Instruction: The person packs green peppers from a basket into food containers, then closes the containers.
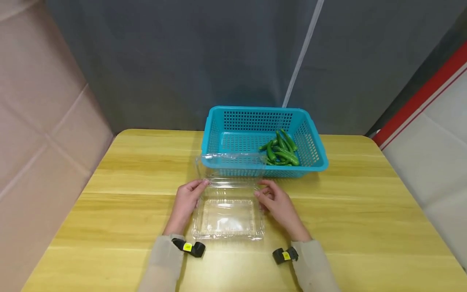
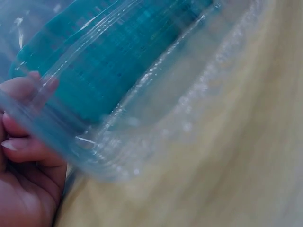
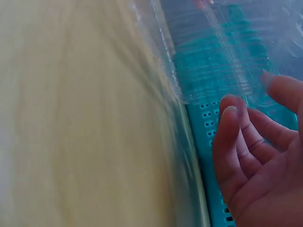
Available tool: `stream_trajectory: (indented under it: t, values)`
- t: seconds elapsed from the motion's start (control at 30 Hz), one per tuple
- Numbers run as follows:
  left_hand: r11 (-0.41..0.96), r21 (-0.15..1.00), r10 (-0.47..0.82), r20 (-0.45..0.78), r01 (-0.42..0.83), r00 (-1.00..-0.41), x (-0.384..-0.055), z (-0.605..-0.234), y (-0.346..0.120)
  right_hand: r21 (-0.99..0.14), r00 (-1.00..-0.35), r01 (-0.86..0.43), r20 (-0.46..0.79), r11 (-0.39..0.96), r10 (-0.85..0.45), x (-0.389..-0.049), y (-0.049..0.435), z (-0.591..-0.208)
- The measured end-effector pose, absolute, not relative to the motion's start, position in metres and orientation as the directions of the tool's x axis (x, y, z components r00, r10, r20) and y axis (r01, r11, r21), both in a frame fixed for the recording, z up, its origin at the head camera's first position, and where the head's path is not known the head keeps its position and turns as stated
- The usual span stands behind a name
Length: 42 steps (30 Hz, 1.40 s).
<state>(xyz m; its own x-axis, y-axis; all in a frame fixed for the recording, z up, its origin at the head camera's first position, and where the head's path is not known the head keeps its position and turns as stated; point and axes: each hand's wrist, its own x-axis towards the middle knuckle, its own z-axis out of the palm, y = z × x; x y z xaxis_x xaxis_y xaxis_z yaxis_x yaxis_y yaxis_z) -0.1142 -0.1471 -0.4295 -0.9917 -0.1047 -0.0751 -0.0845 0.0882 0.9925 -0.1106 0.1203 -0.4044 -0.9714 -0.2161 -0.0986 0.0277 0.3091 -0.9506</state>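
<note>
A clear plastic clamshell container (image 1: 228, 219) lies unfolded in front of me, its lid (image 1: 233, 166) raised at the far side and overlapping the basket in the head view. My left hand (image 1: 187, 200) pinches its left side near the hinge, thumb on top; the left wrist view shows curled fingers (image 2: 28, 149) at the plastic rim. My right hand (image 1: 277, 202) holds the opposite side near the hinge, its thumb and fingertips (image 3: 230, 111) close together at the edge, the index finger reaching along the lid. Some fingers are hidden behind the plastic.
Just beyond the container stands a blue-green perforated basket (image 1: 319, 160). Several green peppers (image 1: 281, 152) are heaped in its right half. The wooden table (image 1: 127, 219) ends at a grey curtain (image 1: 164, 73) behind.
</note>
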Motion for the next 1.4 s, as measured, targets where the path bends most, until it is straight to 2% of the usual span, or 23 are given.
stream_trajectory:
  t: [0.2,0.37,0.53,0.87,1.17,1.4]
  values:
    - [0.105,0.992,-0.117,-0.061,-0.074,-0.991,-0.116,-0.432,-0.146,-0.933,-0.985,-0.013,-0.050,0.361,-0.165,-0.113,0.129,-0.410]
    - [0.123,0.989,-0.114,-0.066,-0.080,-0.991,-0.115,-0.433,-0.146,-0.921,-0.992,-0.040,-0.008,0.389,-0.123,-0.111,0.135,-0.403]
    - [0.119,0.989,-0.133,-0.076,-0.092,-0.988,-0.111,-0.436,-0.149,-0.911,-0.991,-0.082,0.031,0.403,-0.132,-0.110,0.134,-0.391]
    - [0.121,0.989,-0.121,-0.067,-0.082,-0.990,-0.112,-0.433,-0.147,-0.860,-0.969,-0.247,0.219,0.447,-0.115,-0.117,0.146,-0.357]
    - [0.132,0.990,-0.124,-0.034,-0.050,-0.992,-0.111,-0.435,-0.146,-0.724,-0.910,-0.381,0.402,0.576,-0.097,-0.137,0.160,-0.336]
    - [0.126,0.990,-0.113,-0.050,-0.064,-0.992,-0.112,-0.432,-0.146,-0.651,-0.902,-0.392,0.413,0.649,-0.131,-0.152,0.167,-0.329]
